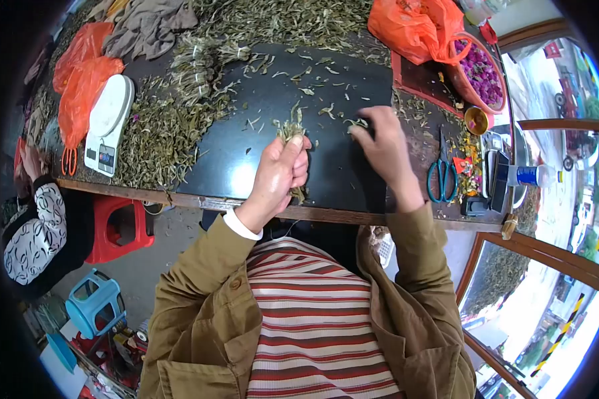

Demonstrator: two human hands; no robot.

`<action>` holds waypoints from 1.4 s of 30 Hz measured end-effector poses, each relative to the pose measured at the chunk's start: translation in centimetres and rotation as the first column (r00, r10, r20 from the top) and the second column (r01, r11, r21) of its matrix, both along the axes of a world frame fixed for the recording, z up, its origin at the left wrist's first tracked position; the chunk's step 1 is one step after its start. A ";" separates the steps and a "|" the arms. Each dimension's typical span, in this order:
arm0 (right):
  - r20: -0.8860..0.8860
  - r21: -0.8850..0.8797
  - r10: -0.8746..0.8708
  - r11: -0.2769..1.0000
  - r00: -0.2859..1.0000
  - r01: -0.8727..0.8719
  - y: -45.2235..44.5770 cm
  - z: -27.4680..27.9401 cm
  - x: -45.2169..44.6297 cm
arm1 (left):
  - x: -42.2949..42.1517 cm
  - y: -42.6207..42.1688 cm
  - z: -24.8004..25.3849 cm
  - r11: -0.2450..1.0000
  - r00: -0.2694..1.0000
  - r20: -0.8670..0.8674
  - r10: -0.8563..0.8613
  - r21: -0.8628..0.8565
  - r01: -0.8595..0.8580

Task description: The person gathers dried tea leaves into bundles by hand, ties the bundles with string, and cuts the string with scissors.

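My left hand (276, 174) is closed around a small bundle of dried leaves (290, 128), held upright over the black board (333, 163). Leaf tips stick out above the thumb, and more show below the fist. To its right, my right hand (385, 143) is over the board with thumb and fingers curved. A dried leaf (358, 122) shows between the thumb and the fingers, which are smeared by motion; whether they grip it is unclear. Loose leaf bits lie scattered on the board. Several tied bundles (196, 70) are stacked at the board's upper left.
Loose leaves (163, 136) are heaped at left beside a white scale (108, 116) and orange-handled scissors (69, 161). Blue-handled scissors (442, 176), a brass bowl (476, 120) and a pink basket of purple flowers (479, 73) are at right. Another person's hand (30, 159) is far left.
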State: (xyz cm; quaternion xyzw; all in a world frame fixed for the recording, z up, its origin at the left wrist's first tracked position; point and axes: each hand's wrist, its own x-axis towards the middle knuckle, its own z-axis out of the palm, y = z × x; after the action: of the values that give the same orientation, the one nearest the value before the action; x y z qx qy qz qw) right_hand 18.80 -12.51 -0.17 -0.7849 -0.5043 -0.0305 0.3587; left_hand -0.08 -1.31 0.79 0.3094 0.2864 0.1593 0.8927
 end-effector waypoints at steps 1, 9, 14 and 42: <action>0.004 0.004 -0.011 1.000 1.000 0.011 0.2 -0.5 0.1 | 0.4 -0.5 0.4 1.000 0.999 -0.040 0.008 0.019 -0.007; -0.154 0.118 -0.098 0.986 0.983 0.116 0.8 1.0 -5.0 | 3.2 -2.3 1.3 0.976 0.988 -0.142 0.065 0.213 -0.034; -0.006 0.186 -0.198 0.963 0.980 0.196 2.2 0.5 -7.7 | 4.3 -2.7 0.6 0.994 0.998 -0.068 0.012 0.113 -0.004; 0.037 -0.009 0.327 0.945 0.944 -0.327 13.1 -2.5 -5.4 | -6.3 4.8 0.0 0.966 0.961 0.109 0.255 -0.074 -0.248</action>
State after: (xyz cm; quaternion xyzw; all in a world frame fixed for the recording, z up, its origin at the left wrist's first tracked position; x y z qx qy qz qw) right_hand 13.39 0.57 -2.62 -0.6902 -0.6342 0.0150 0.3481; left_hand -6.38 3.46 0.81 0.2336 0.2748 0.2808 0.8894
